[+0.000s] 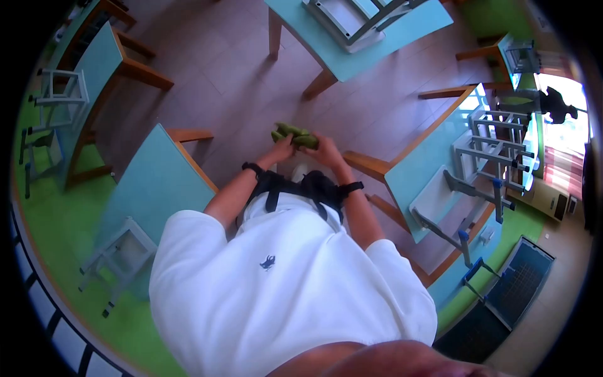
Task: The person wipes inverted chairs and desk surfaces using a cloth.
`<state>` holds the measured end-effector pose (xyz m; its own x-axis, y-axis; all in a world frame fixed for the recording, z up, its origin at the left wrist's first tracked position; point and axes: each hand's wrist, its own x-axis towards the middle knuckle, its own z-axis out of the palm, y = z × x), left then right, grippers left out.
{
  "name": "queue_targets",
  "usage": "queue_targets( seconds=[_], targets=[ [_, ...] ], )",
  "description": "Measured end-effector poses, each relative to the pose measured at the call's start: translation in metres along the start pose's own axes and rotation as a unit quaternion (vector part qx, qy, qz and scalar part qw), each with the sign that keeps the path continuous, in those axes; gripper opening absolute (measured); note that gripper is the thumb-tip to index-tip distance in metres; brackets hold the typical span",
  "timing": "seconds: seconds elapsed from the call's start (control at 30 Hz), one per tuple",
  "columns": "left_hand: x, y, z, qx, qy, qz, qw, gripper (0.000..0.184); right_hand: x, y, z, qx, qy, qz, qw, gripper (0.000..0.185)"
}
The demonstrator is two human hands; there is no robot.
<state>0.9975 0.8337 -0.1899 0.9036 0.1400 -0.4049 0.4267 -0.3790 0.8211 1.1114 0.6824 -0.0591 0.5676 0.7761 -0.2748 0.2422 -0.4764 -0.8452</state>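
In front of my waist, my left hand [282, 149] and my right hand [324, 152] are close together, gripping a bunched green cloth [301, 137]. My left fingers close on its left part, while my right fingers hold its right end. The cloth is crumpled, with folds sticking up on the left, and hangs in the air above the tiled floor [232, 88]. My palms and some fingertips are hidden from this angle.
Light blue tables with wooden legs stand around me: one on the left [151, 182], one on the right [433, 169], one ahead [377, 47]. Upturned stools [465, 188] rest on the right table. A stool [125, 251] is at lower left. Another person [553, 103] stands near the window.
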Motion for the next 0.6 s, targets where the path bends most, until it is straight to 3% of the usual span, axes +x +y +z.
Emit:
queue_targets(
  seconds=[0.1,0.17,0.2,0.23,0.37,0.43,0.47,0.5,0.57,0.6],
  targets=[
    [0.038,0.018,-0.008,-0.057,-0.034,-0.066,0.996,0.049,0.023,0.038,-0.034,-0.015,0.06,0.032,0.998,0.033],
    [0.064,0.036,-0.009,0.094,0.043,-0.088,0.991,0.05,0.044,0.065,-0.058,-0.04,0.09,0.05,0.994,0.031],
    [0.079,0.047,-0.011,0.097,0.041,-0.093,0.99,0.05,0.053,0.077,-0.068,-0.063,0.148,0.078,0.984,0.028],
    [0.098,0.057,-0.013,0.058,0.056,-0.12,0.989,0.051,0.064,0.092,-0.078,-0.084,0.204,0.106,0.97,0.025],
    [0.169,0.09,-0.007,-0.023,0.08,-0.174,0.981,0.053,0.115,0.157,-0.108,-0.061,0.225,0.105,0.967,0.028],
    [0.197,0.119,-0.006,0.013,0.101,-0.134,0.986,0.052,0.136,0.186,-0.111,-0.018,0.103,0.154,0.983,0.038],
    [0.216,0.137,-0.008,0.021,0.132,-0.082,0.988,0.05,0.144,0.192,-0.124,0.044,0.039,0.173,0.983,0.054],
    [0.231,0.158,-0.015,0.03,0.123,-0.08,0.989,0.05,0.153,0.191,-0.139,0.054,0.046,0.177,0.982,0.054],
    [0.251,0.195,-0.02,0.039,0.139,-0.051,0.988,0.046,0.163,0.19,-0.162,0.251,-0.027,0.241,0.937,0.059],
    [0.266,0.191,-0.016,0.041,0.133,-0.053,0.989,0.046,0.169,0.189,-0.173,0.256,-0.026,0.246,0.935,0.059]
  ],
)
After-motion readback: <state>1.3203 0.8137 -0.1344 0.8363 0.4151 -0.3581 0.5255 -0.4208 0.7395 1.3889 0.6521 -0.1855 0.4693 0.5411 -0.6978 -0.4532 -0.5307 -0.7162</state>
